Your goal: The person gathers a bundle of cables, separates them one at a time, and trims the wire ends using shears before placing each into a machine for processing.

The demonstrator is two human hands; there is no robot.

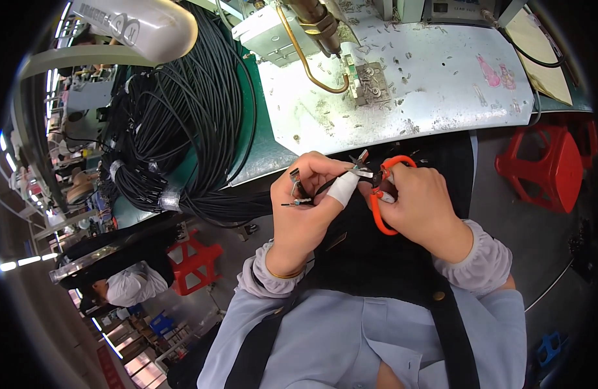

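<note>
My left hand [299, 223] is closed around a thin black cable [303, 189], and its thumb is wrapped in white tape [343, 188]. Short thin wire ends with metal bits stick out past the fingers on both sides. In my right hand [427, 209] is a pair of small cutting pliers with orange handles [377, 212], the fingers running through and around the grips. The jaws meet the wire ends at my left thumb and fingertips; whether they have closed on a wire is too small to tell. Both hands are over my black apron, just before the worktop.
A white metal worktop [299, 120] littered with small metal bits carries a press machine [320, 26]. Thick bundles of black cable [195, 104] lie to the left beneath a lamp [153, 29]. Red stools [562, 168] stand right and left. Another person [137, 285] sits at far left.
</note>
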